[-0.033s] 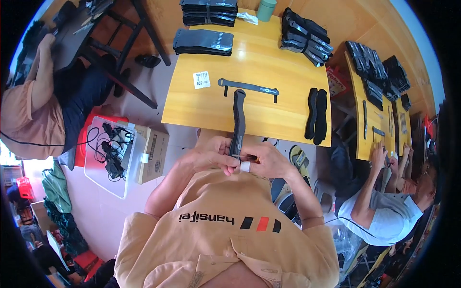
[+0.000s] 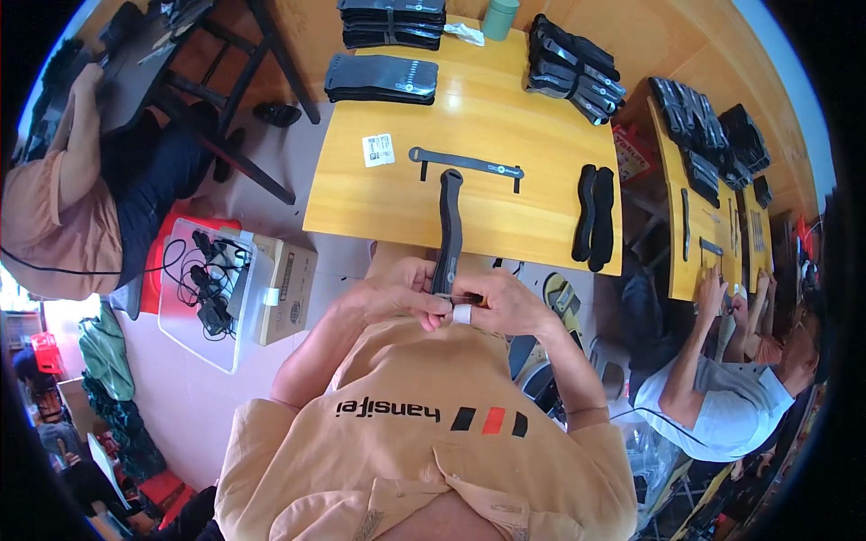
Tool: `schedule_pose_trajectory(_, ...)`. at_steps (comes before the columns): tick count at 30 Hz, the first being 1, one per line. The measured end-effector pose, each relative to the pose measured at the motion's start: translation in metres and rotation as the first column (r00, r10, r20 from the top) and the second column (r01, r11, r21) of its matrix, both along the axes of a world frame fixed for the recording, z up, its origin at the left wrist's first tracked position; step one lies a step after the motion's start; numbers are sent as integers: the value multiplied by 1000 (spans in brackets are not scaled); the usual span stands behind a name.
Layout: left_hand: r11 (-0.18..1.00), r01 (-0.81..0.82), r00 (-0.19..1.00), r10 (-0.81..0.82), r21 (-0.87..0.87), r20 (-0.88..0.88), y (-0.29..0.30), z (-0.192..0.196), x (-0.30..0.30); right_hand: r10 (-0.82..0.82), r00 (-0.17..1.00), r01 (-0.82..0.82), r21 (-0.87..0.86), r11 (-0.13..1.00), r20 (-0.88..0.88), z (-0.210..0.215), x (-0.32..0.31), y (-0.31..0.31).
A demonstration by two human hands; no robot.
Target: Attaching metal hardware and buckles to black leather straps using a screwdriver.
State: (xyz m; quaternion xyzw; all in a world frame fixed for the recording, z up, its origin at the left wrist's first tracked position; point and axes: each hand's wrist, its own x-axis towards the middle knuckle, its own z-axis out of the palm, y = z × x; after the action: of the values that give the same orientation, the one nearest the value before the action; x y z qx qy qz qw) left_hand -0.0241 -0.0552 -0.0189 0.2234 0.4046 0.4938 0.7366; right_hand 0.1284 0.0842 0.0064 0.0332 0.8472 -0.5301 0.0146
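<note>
Both hands meet at the near edge of the yellow desk (image 2: 379, 203), the left hand (image 2: 397, 293) and right hand (image 2: 505, 302) each with its grip clamped on the near end of a long black strap (image 2: 448, 225). The strap runs away from them across the desk, toward a flat bar (image 2: 465, 164), with a pair of black pieces (image 2: 595, 216) lying to the right.

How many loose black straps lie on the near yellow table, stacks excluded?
3: one flat strap mid-table, a pair side by side at the right edge. The held strap isn't counted.
</note>
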Motion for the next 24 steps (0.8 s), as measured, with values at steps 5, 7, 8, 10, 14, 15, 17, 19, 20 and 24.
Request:
schedule_pose_trajectory(5,998,-51,994,53,-29,94,4,0,12,80,997,-78,-156,985,6,10,1,3)
schedule_pose_trajectory(7,998,-55,998,55,-4,22,8,9,18,80,996,-86,-183,979,-41,7,2,2)
schedule_pose_trajectory(8,998,-59,997,60,22,-50,9,12,19,11,1000,-10,-372,928,3,3,4,-2)
schedule_pose_trajectory(10,997,-59,998,59,42,-3,12,6,18,-46,997,70,-544,836,58,-3,8,-6)
schedule_pose_trajectory(14,997,-30,992,21,72,124,10,9,18,-98,974,218,-728,650,204,-8,12,-13)
schedule_pose_trajectory(15,997,-30,992,20,71,125,8,7,19,-97,969,242,-780,577,229,-8,12,-14)
schedule_pose_trajectory(17,995,-19,990,5,96,141,5,2,20,-33,962,247,-813,527,271,-10,14,-11)
schedule_pose_trajectory(19,995,17,986,-33,100,161,2,2,17,34,950,257,-841,476,310,-12,15,-10)
schedule_pose_trajectory(20,993,55,981,-74,105,180,0,2,15,19,932,333,-872,360,363,-13,17,-11)
schedule_pose_trajectory(24,989,131,971,-143,73,193,-4,21,7,40,941,327,-934,144,335,-6,23,-9)
